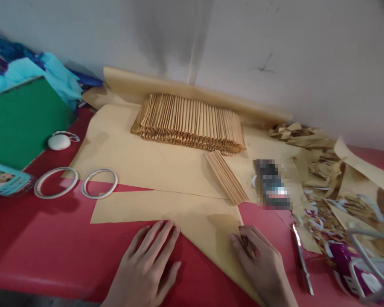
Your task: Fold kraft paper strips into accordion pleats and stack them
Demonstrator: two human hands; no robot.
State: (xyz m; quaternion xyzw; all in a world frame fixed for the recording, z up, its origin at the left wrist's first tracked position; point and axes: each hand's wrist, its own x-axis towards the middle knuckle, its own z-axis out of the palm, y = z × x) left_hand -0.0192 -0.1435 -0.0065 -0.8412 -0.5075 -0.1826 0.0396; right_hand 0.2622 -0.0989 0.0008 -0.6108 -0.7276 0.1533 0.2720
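My left hand (150, 260) lies open, its fingers stretched and its fingertips on the near edge of a cut brown paper sheet (131, 207). On the right side of that sheet, my right hand (259, 256) is closed, with thumb and curled fingers at the paper's edge. Just beyond, a narrow pleated strip of brown paper (227, 177) rests at a slant. Behind it stands a long row of accordion-folded brown paper (188, 123) on a larger brown sheet (121, 136). To the right of my right hand is a slim metal knife (301, 256).
Two rolls of white tape, one (56, 182) beside the other (100, 183), lie at left near a white round case (59, 141) and a green board (28, 119). Paper scraps (326, 170), a blurred dark object (272, 183) and a purple iron-like thing (345, 264) occupy the right.
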